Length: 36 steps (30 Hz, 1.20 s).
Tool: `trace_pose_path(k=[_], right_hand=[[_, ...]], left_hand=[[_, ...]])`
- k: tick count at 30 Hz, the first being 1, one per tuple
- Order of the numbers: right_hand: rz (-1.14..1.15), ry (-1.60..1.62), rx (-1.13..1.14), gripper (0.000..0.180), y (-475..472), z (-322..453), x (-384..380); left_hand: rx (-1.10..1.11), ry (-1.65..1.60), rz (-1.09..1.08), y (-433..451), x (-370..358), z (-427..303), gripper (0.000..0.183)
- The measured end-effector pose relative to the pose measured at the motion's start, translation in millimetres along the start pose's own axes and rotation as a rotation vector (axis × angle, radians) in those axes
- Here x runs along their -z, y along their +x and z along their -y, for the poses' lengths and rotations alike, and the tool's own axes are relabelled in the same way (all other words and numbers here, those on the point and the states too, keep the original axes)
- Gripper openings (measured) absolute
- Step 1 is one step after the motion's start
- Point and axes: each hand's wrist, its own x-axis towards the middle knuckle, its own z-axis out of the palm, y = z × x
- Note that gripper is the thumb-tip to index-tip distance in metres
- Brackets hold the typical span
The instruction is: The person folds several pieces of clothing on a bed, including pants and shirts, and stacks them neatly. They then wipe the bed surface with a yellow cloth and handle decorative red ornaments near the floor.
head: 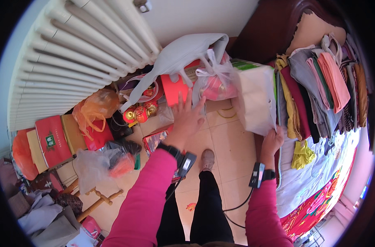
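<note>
My right hand point(273, 142) pinches the plastic wrap at the lower corner of a white and green pack point(257, 95), which looks like tissue paper and is slightly blurred. My left hand point(188, 119) is spread with nothing in it, above the floor and near a red box point(174, 89). Just beyond its fingers lies a tied clear plastic bag point(218, 81) with red and pink contents. A grey bag point(187, 46) with a long strap drapes over the things behind. Red and gold lantern ornaments point(141, 113) lie to the left of that hand.
Folded clothes point(314, 89) are stacked on the bed point(311, 179) at right. A white radiator point(79, 52) lines the left wall. Below it sit an orange plastic bag point(96, 106) and a red gift box point(53, 140). A wooden frame point(98, 200) rests on the tiled floor point(233, 148).
</note>
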Motion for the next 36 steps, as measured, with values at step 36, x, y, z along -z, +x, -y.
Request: trace_pose_path(k=[36], right_hand=[[0.518, -0.482, -0.557, 0.012, -234.3, -112.8, 225.9]], left_hand=[[0.141, -0.135, 0.085, 28.0, -42.3, 3.7, 0.068]])
